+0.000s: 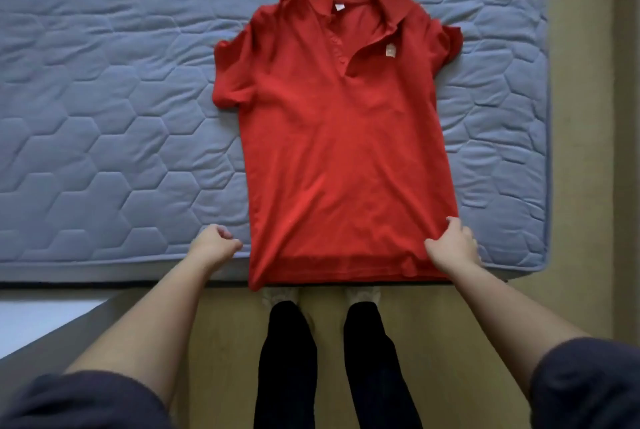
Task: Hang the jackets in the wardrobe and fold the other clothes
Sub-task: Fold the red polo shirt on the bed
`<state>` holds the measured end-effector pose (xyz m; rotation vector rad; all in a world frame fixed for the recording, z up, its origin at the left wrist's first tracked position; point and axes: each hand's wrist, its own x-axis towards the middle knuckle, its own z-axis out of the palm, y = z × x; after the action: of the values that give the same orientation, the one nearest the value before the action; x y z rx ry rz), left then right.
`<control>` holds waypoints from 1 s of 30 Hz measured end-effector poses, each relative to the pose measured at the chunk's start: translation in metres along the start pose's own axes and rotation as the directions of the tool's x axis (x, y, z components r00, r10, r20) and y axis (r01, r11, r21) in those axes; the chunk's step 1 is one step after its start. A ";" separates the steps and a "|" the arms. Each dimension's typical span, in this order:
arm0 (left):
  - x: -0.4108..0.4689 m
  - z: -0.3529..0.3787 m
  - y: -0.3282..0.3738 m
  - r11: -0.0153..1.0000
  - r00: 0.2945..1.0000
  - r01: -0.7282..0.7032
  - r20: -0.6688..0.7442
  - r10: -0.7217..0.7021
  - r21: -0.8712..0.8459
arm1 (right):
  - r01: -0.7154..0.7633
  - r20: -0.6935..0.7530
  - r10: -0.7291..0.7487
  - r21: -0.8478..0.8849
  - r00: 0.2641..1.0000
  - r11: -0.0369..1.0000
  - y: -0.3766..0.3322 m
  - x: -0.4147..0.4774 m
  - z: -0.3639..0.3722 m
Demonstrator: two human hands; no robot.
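Note:
A red polo shirt (pixel 339 137) lies spread face up on the blue-grey quilted mattress (pixel 104 99), collar away from me, hem hanging a little over the near edge. My right hand (pixel 453 246) pinches the shirt's lower right corner near the hem. My left hand (pixel 214 245) sits just left of the lower left corner with its fingers curled, apart from the cloth and holding nothing. Both short sleeves are bunched at the shirt's sides.
The mattress ends at a near edge (pixel 104 272) in front of me and a right edge (pixel 549 116). Beige floor (pixel 581 151) lies to the right and under my feet (pixel 363 295). A pale surface (pixel 41 317) shows at lower left.

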<state>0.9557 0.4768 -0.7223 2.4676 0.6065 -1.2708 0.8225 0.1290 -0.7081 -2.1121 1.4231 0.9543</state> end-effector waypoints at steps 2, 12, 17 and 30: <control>0.011 -0.014 0.020 0.997 0.998 -0.064 -0.032 0.063 -0.045 | 0.137 0.034 -0.136 -0.057 0.990 0.989 -0.038 -0.002 -0.002; 0.162 -0.079 0.140 0.496 0.982 -0.186 -0.176 0.066 -0.848 | 0.692 -0.085 -0.714 -0.191 0.695 0.696 -0.260 0.016 0.064; 0.202 -0.105 0.167 0.465 0.945 -0.015 0.140 0.295 -0.885 | 0.690 -0.186 -0.726 -0.228 0.662 0.687 -0.325 0.040 0.091; 0.218 -0.138 0.110 0.797 0.933 -0.220 -0.361 0.003 -0.562 | 0.790 -0.150 -0.785 -0.039 0.601 0.612 -0.339 0.040 0.080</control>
<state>1.2195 0.4930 -0.8161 2.1341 0.7843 -0.4762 1.1195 0.2889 -0.8033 -2.4478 0.3827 0.3934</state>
